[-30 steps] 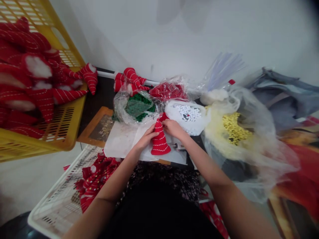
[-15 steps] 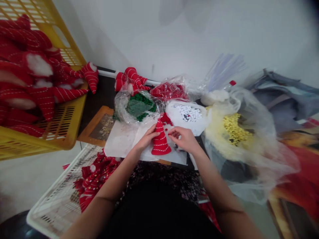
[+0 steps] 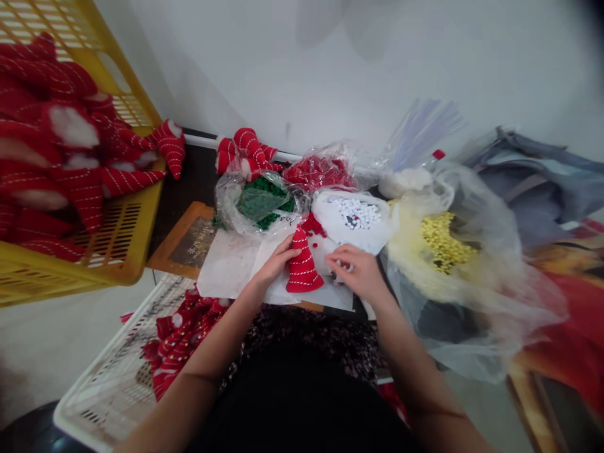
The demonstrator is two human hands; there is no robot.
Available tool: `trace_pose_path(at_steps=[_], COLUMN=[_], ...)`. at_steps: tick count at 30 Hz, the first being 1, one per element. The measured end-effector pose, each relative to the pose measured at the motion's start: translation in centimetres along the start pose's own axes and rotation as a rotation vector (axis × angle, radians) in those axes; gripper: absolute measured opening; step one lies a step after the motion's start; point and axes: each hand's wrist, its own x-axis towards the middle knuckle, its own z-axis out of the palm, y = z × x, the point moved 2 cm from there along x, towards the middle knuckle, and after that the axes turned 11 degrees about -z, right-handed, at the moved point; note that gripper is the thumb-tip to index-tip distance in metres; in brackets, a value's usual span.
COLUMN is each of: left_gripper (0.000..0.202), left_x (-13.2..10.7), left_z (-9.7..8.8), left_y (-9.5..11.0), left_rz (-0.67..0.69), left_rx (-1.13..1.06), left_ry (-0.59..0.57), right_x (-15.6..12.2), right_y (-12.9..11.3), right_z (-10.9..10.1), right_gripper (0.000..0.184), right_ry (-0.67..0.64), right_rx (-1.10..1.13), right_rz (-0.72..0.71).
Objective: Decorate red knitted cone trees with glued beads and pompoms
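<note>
My left hand [image 3: 278,261] grips the left side of a red cone-shaped stuffed fabric piece [image 3: 304,267] with white stitched stripes, its tip pointing away from me. Right of the cone and apart from it, my right hand [image 3: 353,267] is closed in a pinch; whatever lies between those fingertips is too small to make out. Just past the cone's tip lie small red pompom-like bits [image 3: 313,225] on white paper [image 3: 231,264]. Beyond them are a clear bag of green bits [image 3: 265,200] and a white bag with small white pieces [image 3: 353,214].
A yellow crate [image 3: 127,233] heaped with red striped cones stands at left. Below it, a white basket [image 3: 108,371] holds more red pieces. A bag of red bits [image 3: 321,173] lies at the back, and a translucent bag with yellow bits [image 3: 446,242] is at right.
My right hand has moved slightly right and toward me, away from the cone. My left hand keeps its hold, and the cone leans a little differently.
</note>
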Motion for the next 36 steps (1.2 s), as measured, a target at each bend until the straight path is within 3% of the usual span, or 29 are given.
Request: trace_pose_path(at_steps=[2,5,9,14,17,20,22,24,28,32,36], left_gripper=[0.068,0.067,0.067,0.068,0.067,0.067,0.067,0.065,0.063,0.062,0.064], left_x=[0.1,0.3,0.2,0.1,0.1,0.1,0.1,0.1,0.0,0.0,0.1], left_z=[0.0,-0.2,-0.3,-0.3,-0.2,-0.1,0.0,0.1,0.1,-0.2,-0.2], left_y=[0.0,-0.2,-0.3,-0.3,-0.3,-0.2,-0.1,0.1,0.4,0.3,0.0], left_rz=[-0.013,-0.014,-0.007,-0.02,-0.023,-0.03,-0.03,-0.018,0.031,0.056,0.051], left_rx=[-0.011,-0.003,0.004,-0.005,-0.02,-0.036,-0.039,-0.027,0.032,0.07,0.068], left_ry=[-0.005,0.001,-0.014,-0.004,0.012,0.016,0.017,0.023,0.032,0.055,0.03], right_x=[1.5,4.0,6.7,7.3,6.5,4.8,3.4,2.1,0.9,0.8,1.8], right_y=[3.3,8.4,12.2,13.2,12.5,9.5,6.3,2.7,-1.8,-2.2,-0.9], right_z=[-1.8,-3.1,-2.3,-1.3,-2.2,-2.8,-2.4,-1.2,1.7,3.5,2.8], right_gripper=[0.024,0.031,0.032,0.022,0.021,0.018,0.011,0.01,0.009,0.012,0.015], right_ry=[0.051,-0.086,-0.164,-0.161,-0.069,0.039,0.11,0.065,-0.004,-0.041,0.057], right_rx=[-0.2,-0.432,-0.421,-0.404,-0.429,-0.364,-0.151,0.031,0.137,0.124,0.182], right_rz=[0.17,0.399,0.389,0.381,0.407,0.371,0.23,0.051,-0.15,-0.242,-0.239])
